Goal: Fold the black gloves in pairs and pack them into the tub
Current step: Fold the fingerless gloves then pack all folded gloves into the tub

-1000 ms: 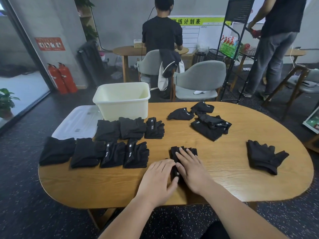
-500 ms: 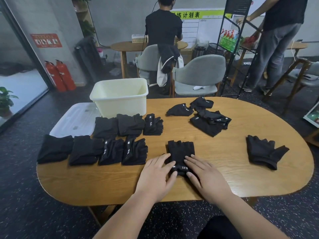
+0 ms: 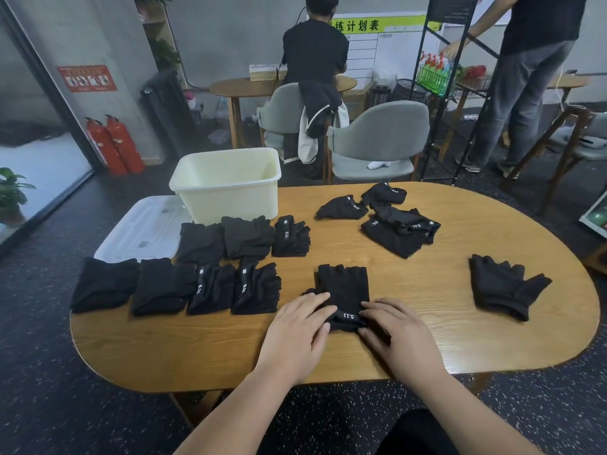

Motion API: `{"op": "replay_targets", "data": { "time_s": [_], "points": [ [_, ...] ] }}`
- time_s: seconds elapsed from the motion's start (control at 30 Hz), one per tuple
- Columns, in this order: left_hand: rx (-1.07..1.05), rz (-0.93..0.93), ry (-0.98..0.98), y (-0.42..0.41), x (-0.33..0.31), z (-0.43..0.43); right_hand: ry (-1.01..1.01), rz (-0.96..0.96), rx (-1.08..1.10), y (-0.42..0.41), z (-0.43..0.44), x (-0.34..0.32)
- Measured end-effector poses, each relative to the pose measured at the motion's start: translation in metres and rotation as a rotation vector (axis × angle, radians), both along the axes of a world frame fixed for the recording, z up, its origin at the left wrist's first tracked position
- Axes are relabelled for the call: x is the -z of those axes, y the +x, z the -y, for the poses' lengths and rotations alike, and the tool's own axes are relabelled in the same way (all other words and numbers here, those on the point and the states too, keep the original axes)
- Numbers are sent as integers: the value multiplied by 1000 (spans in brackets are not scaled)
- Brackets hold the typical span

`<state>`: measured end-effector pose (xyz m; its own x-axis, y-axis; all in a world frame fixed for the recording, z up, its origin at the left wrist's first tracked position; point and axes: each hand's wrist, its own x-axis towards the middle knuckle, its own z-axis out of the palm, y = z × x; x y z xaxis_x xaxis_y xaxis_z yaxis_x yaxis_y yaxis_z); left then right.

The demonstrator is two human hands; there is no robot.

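A stacked pair of black gloves (image 3: 343, 290) lies flat on the wooden table (image 3: 443, 330), cuff with white lettering toward me. My left hand (image 3: 295, 330) rests on its left edge with fingers straight. My right hand (image 3: 397, 333) pinches the cuff's right corner between fingertips and thumb. Several folded pairs (image 3: 248, 236) lie in two rows to the left. Unfolded gloves form a loose pile (image 3: 397, 231) at the back, and one more pair (image 3: 502, 284) lies on the right. The cream tub (image 3: 230, 201) stands at the back left; I see nothing inside it.
The tub's white lid (image 3: 144, 228) lies left of the tub at the table's edge. Grey chairs (image 3: 377, 136) stand behind the table. Two people stand farther back, one at a black wire rack (image 3: 440, 93). Fire extinguishers (image 3: 115, 142) stand by the left wall.
Both hands slid back toward me from on top of the pair to its cuff end, uncovering the glove. My right hand went from lying flat to pinching the cuff.
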<state>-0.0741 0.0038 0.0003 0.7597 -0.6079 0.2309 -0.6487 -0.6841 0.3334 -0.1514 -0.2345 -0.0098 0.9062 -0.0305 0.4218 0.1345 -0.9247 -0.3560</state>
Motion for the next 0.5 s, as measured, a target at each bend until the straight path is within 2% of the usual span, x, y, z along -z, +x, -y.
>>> {"op": "replay_targets", "data": {
  "time_s": [0.27, 0.5],
  "points": [
    [7, -22, 44, 0, -9, 0, 4, 40, -2, -2, -1, -5],
    [-1, -10, -2, 2, -5, -1, 89, 102, 52, -6, -2, -10]
  ]
}}
